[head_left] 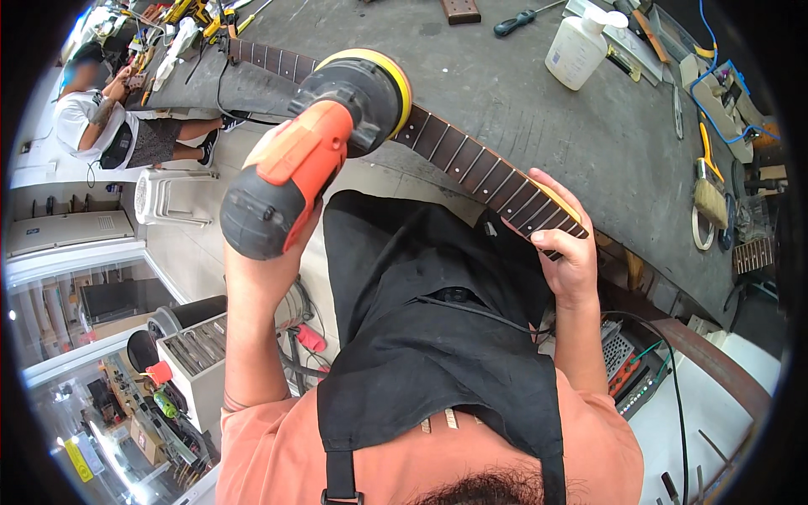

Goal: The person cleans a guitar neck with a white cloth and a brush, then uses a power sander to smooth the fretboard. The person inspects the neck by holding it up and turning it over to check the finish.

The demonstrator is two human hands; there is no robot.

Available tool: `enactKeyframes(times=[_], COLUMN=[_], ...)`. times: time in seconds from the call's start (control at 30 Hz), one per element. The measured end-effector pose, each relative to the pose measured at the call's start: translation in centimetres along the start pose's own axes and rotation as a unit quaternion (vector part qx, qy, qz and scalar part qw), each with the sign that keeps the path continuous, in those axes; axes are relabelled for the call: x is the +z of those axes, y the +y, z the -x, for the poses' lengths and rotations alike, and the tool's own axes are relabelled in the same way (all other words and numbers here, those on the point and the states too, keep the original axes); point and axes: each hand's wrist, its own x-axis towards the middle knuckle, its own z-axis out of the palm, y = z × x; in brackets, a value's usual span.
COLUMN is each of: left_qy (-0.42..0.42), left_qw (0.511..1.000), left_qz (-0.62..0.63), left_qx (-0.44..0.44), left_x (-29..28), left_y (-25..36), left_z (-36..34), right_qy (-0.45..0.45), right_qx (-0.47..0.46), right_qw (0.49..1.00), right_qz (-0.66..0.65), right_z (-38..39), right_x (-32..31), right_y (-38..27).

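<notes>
An orange and black handheld polisher (296, 156) with a round yellow-edged pad (407, 88) is gripped in my left hand (310, 225), whose fingers are mostly hidden behind the tool's body. Behind the pad runs a guitar neck (471, 162) with a dark fretboard, metal frets and dot inlays. It slants from the bench at upper left down to my right hand (572, 244), which is closed round its lower right end, thumb over the fretboard and fingers along the far edge. The pad overlaps the neck's middle; whether they touch, I cannot tell.
A grey workbench (505, 93) bears a white bottle (579, 55), a screwdriver (526, 18) and a paintbrush (709, 189). Another person (93, 118) sits at its far left, near white stools (172, 195). A black cable (665, 337) hangs at my right.
</notes>
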Motion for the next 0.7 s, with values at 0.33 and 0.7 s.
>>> enactKeyframes(times=[0.33, 0.7], left_qy=[-0.025, -0.048], left_qw=[0.999, 0.996], left_qz=[-0.019, 0.011], left_qx=[0.035, 0.070], left_x=[-0.3, -0.4], left_y=[0.8, 1.4], left_z=[-0.5, -0.8], right_qy=[0.003, 0.002], right_qx=[0.002, -0.001], right_qw=[1.000, 1.000], right_qz=[-0.003, -0.002], right_z=[0.0, 0.1], right_x=[0.2, 0.1], right_y=[-0.1, 0.1])
